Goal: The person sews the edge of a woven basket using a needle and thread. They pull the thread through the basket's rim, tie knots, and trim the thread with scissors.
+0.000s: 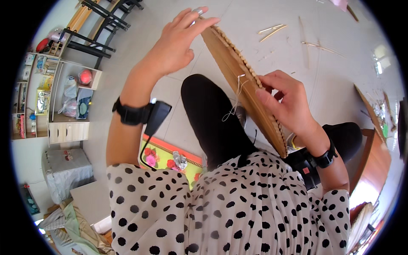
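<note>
Tilted over my lap is a brown cardboard sheet (229, 68), seen nearly edge-on, with a row of short pale stick-like pieces along its right edge. My left hand (176, 44) grips its upper end between thumb and fingers, and something silvery sits on one fingertip. Lower down, my right hand (287, 100) is closed on the right edge, thumb and fingers bent against it; what lies under the fingertips is hidden. A loose white thread (234, 106) hangs from the cardboard's near face in a tangled loop.
Thin sticks (273, 32) lie scattered on the pale tiled floor ahead. A floral spiral-bound pad (193, 159) with crumpled foil (179, 160) is by my left leg. Shelves (53, 93) and a wrapped box (68, 170) stand left, a brown wooden board (374, 159) right.
</note>
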A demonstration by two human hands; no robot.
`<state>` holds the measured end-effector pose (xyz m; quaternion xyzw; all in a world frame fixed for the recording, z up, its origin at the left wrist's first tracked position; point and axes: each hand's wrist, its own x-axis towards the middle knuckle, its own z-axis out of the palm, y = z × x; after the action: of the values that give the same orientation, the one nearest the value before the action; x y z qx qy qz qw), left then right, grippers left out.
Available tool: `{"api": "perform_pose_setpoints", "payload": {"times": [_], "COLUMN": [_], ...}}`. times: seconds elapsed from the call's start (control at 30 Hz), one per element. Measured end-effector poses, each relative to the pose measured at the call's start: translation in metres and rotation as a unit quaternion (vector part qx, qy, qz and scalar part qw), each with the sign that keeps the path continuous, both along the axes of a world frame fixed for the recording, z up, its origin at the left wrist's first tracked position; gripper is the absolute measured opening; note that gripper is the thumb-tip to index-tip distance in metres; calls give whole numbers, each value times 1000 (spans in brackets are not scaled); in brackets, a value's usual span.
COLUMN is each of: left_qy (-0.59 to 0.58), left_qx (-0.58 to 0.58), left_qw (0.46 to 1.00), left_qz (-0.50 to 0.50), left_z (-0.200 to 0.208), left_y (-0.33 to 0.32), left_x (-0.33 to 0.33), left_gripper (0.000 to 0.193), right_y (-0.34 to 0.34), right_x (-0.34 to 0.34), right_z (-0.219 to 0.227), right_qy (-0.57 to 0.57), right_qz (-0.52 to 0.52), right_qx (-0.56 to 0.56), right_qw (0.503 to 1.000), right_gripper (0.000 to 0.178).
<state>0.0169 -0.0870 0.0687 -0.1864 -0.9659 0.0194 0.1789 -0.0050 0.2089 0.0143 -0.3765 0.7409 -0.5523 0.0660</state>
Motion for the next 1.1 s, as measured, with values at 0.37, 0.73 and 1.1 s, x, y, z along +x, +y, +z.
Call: {"api": "perform_pose_setpoints", "payload": {"times": [0.37, 0.73, 1.1], "left_qy": [-181, -175, -180], "left_qx": [31, 72, 264], "left_qw": [981, 974, 939], "left_qz": [-56, -123, -131], "left_z": [5, 5, 16], "left_y": [15, 14, 47], "left_x": [-112, -133, -111], "left_gripper": [73, 25, 23], "right_y": [25, 39, 79], "right_x": [-60, -67, -104], "right_z": [4, 6, 27], "right_qy": [-44, -60, 116], "right_qz": [-39, -65, -125], "right_qx": [107, 133, 137], "right_qw": [993, 987, 976], "right_gripper": [26, 24, 22]}}
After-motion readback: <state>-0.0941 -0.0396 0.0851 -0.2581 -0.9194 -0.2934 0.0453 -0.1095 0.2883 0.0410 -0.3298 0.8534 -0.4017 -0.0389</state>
